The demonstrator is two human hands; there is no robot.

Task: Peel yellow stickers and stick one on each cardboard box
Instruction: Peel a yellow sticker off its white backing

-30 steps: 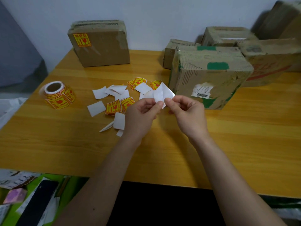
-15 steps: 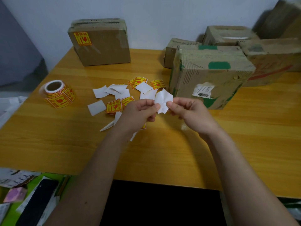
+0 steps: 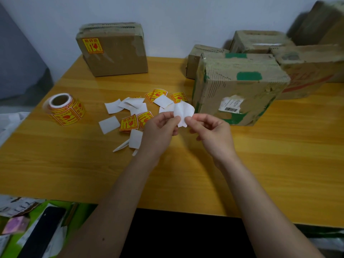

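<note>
item: i see left hand (image 3: 160, 130) and right hand (image 3: 212, 133) pinching one curled white-backed sticker piece (image 3: 183, 114) above the glossy wooden table (image 3: 279, 155); bare near edge; worn cardboard box (image 3: 240, 90) just behind.

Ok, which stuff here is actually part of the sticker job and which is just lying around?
Job:
- white-backed piece in left hand and right hand
- sticker roll
- loose yellow stickers
- stickered box
- green-taped box

Lying about:
- white backing scraps
- dark flat object below table
</note>
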